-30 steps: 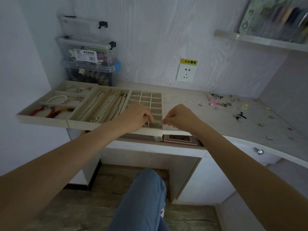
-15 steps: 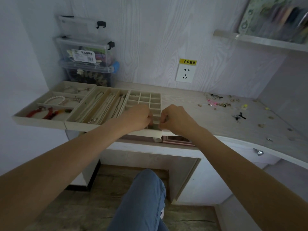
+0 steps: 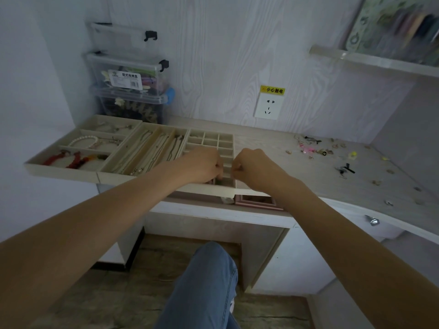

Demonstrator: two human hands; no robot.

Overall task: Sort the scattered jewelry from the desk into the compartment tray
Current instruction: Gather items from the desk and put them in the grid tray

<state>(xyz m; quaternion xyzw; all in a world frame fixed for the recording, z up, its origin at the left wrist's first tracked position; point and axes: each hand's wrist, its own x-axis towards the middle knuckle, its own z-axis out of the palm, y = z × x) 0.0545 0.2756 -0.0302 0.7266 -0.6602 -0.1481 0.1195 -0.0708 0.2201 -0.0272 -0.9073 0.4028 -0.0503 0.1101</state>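
While both fists sit curled over the near-right corner of the grid tray point(image 3: 209, 141), left hand point(image 3: 204, 166) and right hand point(image 3: 253, 166) are close together, fingertips pinched toward each other above the small cells; can't tell if either grips anything. Tray's front edge overhangs the desk point(image 3: 261, 148). Scattered jewelry point(image 3: 316, 150) lies well to the right. Necklace tray point(image 3: 152, 148) and bracelet tray point(image 3: 78, 150) sit left.

A home dressing corner, pale wood-grain desk point(image 3: 273, 148) built into a wall nook, wall socket point(image 3: 268, 108) with yellow warning sticker, stacked clear storage boxes point(image 3: 128, 74) in the corner, shelf point(image 3: 380, 61) above, wooden floor point(image 3: 118, 293) below.
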